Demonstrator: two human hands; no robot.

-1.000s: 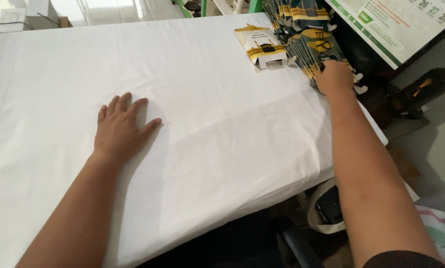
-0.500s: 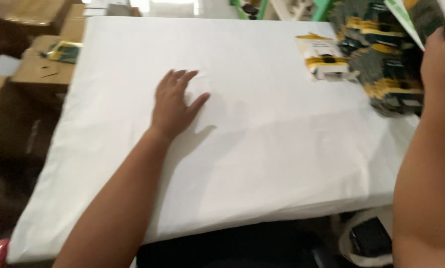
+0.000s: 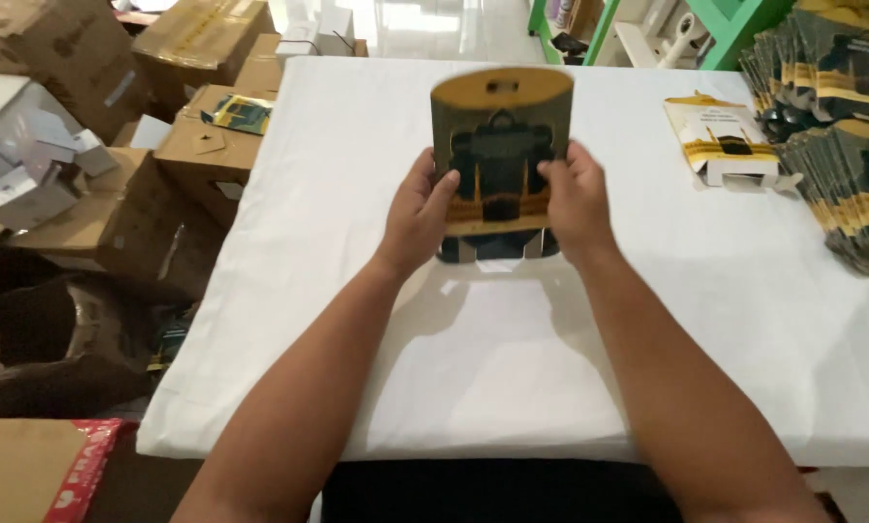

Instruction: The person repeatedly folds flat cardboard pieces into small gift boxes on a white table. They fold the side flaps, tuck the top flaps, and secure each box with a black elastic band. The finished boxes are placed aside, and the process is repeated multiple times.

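I hold a flat dark-and-gold cardboard package [image 3: 500, 155] upright above the white table [image 3: 473, 387], its rounded top with a hanger slot pointing away from me. My left hand [image 3: 417, 215] grips its left edge and my right hand [image 3: 572, 199] grips its right edge. The lower flaps of the package hang open below my fingers.
A stack of several more flat packages [image 3: 841, 136] lies at the table's right edge. A folded white-and-gold box [image 3: 727, 141] sits beside it. Brown cardboard cartons [image 3: 163, 116] pile up on the floor to the left. Green shelving [image 3: 667, 24] stands at the back.
My right hand has brought a flat package from the stack on the right to the middle. My left hand has lifted off the table and taken hold of the package too.
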